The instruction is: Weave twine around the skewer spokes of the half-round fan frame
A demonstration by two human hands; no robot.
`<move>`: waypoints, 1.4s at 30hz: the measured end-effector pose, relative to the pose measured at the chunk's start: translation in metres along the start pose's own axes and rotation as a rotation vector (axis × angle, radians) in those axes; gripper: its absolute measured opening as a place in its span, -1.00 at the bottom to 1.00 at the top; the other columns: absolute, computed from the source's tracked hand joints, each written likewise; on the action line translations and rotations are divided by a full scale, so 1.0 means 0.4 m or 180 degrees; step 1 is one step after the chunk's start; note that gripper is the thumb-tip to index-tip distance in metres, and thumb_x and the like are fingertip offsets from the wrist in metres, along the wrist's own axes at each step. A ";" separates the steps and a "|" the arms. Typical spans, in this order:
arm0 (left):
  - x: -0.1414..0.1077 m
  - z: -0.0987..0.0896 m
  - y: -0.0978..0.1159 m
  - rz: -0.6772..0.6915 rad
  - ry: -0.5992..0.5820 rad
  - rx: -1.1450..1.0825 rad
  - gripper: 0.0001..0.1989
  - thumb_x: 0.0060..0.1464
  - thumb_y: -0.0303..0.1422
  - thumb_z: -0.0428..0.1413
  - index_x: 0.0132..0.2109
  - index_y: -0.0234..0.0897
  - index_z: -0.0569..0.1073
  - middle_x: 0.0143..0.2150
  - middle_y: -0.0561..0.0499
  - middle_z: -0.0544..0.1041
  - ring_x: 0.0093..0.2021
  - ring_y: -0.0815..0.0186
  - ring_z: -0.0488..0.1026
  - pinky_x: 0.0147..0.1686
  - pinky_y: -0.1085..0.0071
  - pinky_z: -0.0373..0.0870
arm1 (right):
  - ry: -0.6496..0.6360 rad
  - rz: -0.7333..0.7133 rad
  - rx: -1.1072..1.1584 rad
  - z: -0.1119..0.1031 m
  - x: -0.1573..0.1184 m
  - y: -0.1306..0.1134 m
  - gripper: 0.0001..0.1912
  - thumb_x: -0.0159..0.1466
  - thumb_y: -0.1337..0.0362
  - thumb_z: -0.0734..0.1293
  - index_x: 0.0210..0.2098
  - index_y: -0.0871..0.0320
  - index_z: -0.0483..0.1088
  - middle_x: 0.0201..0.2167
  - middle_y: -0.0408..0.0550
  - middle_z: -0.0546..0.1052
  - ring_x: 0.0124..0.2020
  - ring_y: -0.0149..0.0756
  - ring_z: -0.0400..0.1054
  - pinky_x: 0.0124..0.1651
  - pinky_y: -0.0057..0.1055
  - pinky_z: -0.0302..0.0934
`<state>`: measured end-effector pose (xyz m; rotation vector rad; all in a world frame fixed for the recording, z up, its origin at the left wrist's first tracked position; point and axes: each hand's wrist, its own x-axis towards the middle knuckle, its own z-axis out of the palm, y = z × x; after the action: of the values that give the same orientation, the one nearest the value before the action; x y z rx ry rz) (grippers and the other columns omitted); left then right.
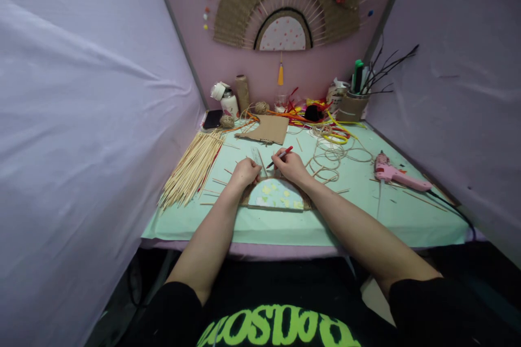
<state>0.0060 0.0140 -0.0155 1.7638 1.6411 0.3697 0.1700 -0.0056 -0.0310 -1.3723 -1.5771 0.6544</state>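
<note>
A half-round piece (277,194) with a pale blue and yellow pattern and a brown border lies near the table's front edge, thin sticks jutting out around it. Just above its left part, my left hand (246,171) is closed at the lower end of a clear ruler (256,156); whether it also grips a stick is too small to tell. My right hand (291,165) holds a red marker (279,157), its dark tip pointing down and left between the two hands, close to the ruler.
A bundle of thin sticks (191,168) lies at left. Cardboard (266,129), looped twine (325,157) and yellow scissors (336,139) lie behind. A pink glue gun (401,176) with a cable is at right. A bottle (229,104) and a pot of twigs (352,107) stand at the back.
</note>
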 end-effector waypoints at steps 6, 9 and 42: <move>-0.004 0.001 0.001 0.0018 0.0034 0.0022 -0.73 0.13 -0.33 0.03 -0.50 -0.31 0.44 -0.65 0.01 0.46 -0.65 0.40 0.38 -0.57 0.53 0.26 | -0.0062 0.0026 0.0111 0.001 -0.001 -0.004 -0.81 0.22 0.24 0.25 -0.50 0.13 0.34 -0.62 -0.14 0.50 -0.51 -0.33 0.41 -0.33 -0.46 0.21; -0.004 0.001 0.001 0.0030 0.0050 0.0039 -0.73 0.12 -0.33 0.05 -0.52 -0.31 0.43 -0.68 0.02 0.43 -0.66 0.41 0.37 -0.57 0.53 0.25 | -0.0054 0.0029 0.0071 0.001 -0.002 -0.004 -0.81 0.22 0.25 0.25 -0.51 0.13 0.34 -0.61 -0.13 0.51 -0.50 -0.33 0.41 -0.33 -0.46 0.20; -0.025 -0.054 -0.003 -0.0069 0.1054 -0.1429 -0.90 0.12 -0.37 0.03 -0.22 -0.29 0.31 -0.60 0.11 0.45 -0.67 0.46 0.33 -0.61 0.58 0.18 | -0.1970 -0.0970 -0.1126 -0.071 -0.037 -0.028 -0.06 -0.10 -0.10 0.52 0.19 0.13 0.24 0.14 0.18 0.37 0.18 0.07 0.21 0.17 -0.10 0.10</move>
<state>-0.0102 0.0105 0.0020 1.3953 1.6329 0.9809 0.1892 -0.0272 -0.0131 -1.1887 -2.4362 0.6676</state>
